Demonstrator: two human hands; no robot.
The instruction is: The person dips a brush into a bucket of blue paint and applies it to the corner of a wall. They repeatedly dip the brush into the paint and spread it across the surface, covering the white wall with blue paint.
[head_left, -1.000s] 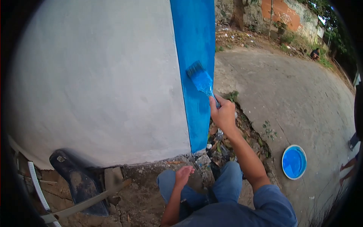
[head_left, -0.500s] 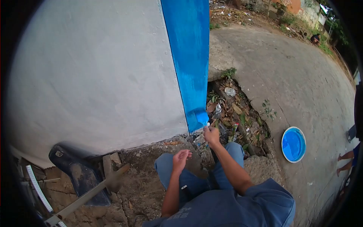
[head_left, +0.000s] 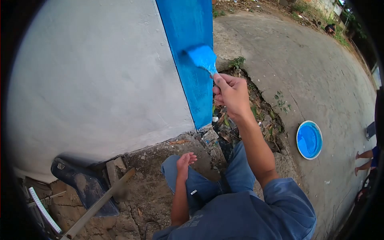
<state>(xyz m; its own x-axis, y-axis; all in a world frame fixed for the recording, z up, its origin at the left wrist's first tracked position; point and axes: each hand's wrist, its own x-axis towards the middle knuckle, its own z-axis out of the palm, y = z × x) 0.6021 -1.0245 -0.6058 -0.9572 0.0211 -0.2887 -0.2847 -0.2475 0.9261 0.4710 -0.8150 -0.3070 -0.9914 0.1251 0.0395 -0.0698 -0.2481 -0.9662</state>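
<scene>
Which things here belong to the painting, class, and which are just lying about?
In use:
- brush, in the right hand
- basin of blue paint
- blue wall strip

Seemingly just lying about:
- dark, dirt-marked object
- long bar
- leaves

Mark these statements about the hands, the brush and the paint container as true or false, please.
1. The right hand holds the paintbrush. True.
2. The round paint container stands on the concrete ground. True.
3. The left hand grips the rim of the paint container. False: the left hand is away from it, raised near the person's knee, with nothing visible in it.
4. The brush head is over the blue strip. True.
5. The blue strip runs along the left edge of the pale wall surface. False: it runs along the right edge, as seen in the picture.
</scene>
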